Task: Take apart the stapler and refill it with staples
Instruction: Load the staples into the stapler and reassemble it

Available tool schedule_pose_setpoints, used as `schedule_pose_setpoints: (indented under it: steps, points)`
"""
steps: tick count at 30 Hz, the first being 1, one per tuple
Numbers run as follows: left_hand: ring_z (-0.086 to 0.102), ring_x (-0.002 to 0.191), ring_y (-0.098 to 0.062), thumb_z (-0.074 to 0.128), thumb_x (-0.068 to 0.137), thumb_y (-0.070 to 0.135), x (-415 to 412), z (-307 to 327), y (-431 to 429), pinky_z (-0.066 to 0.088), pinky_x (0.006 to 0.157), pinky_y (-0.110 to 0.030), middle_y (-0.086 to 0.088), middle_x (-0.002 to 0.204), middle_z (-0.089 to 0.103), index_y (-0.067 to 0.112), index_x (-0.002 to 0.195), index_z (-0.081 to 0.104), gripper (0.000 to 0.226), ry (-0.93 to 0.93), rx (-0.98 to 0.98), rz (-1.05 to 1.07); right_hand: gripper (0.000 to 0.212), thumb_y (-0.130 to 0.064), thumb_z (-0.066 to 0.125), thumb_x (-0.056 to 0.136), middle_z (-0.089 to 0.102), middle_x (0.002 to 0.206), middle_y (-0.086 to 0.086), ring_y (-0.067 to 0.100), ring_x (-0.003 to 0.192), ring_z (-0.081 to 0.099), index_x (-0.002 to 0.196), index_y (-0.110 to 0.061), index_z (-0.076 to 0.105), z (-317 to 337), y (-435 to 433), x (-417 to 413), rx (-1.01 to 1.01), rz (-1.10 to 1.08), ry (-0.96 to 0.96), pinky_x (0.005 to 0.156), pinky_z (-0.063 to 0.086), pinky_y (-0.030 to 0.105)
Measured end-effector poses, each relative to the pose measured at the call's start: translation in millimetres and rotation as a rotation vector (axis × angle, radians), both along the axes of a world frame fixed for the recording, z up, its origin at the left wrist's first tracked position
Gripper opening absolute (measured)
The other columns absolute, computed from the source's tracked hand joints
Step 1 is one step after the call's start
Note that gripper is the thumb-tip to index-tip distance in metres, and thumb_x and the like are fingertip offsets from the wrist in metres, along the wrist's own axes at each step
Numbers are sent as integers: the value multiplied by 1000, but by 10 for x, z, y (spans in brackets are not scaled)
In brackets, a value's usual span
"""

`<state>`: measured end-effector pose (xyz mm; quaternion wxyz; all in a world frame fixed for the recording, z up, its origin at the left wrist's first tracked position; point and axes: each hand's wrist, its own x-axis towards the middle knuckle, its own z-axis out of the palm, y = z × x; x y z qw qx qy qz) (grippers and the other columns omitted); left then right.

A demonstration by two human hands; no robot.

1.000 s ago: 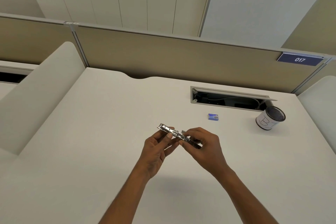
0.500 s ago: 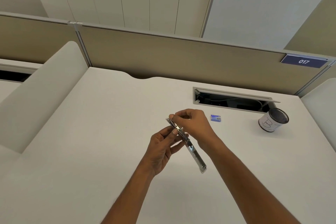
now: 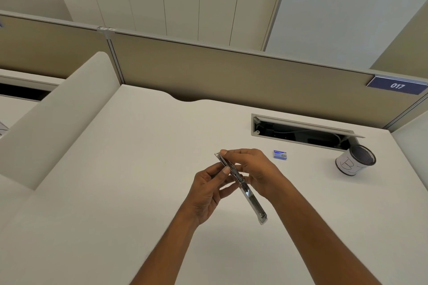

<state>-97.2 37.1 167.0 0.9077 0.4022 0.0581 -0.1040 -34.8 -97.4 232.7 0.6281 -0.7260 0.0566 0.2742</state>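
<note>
A long, thin metal stapler [image 3: 251, 199] is held in the air above the white desk [image 3: 115, 192], slanting from upper left down to lower right. My left hand [image 3: 208, 190] pinches its upper half from the left, thumb on top. My right hand [image 3: 252, 169] grips the same upper end from the right, fingers curled over the tip. The lower end sticks out free below both hands. A small blue staple box [image 3: 280, 154] lies on the desk just right of my right hand.
A white cup with a dark mesh inside [image 3: 354, 162] stands at the right. Behind it an open cable slot [image 3: 301, 131] is cut into the desk. A beige partition [image 3: 231, 76] with a blue 017 sign [image 3: 397, 85] closes the back; a white side divider [image 3: 58, 118] rises at the left.
The stapler has swung from nearly level to a steep slant, its free end now pointing toward me. My right hand moved from its right end up to its far tip.
</note>
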Motion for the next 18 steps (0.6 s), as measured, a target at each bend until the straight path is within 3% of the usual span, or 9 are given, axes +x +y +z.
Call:
schedule_pose_setpoints:
  steps: [6,13,18]
  points:
    - [74,105,-24,70,95,20,-14,-5,-35,60,84,-33,-13,111,76,10,118,76,26,-3,4,-24,43,-49,84,71,80,99,2,20,102,71,99,-16,80,-27,-81,-37,26,-22,29,79,56,35]
    - [75,104,-22,69,95,20,4,-17,-21,61,81,-31,-11,110,78,13,118,78,25,7,-3,-33,39,-43,85,70,79,98,2,23,101,73,98,-16,80,-93,-144,-75,33,-35,21,83,57,40]
    - [75,103,-20,69,95,21,20,-25,-49,60,82,-31,-8,110,78,14,117,78,25,25,1,-34,33,-36,85,76,78,99,5,21,99,73,103,-17,77,-157,-183,-77,85,-129,-87,81,55,33]
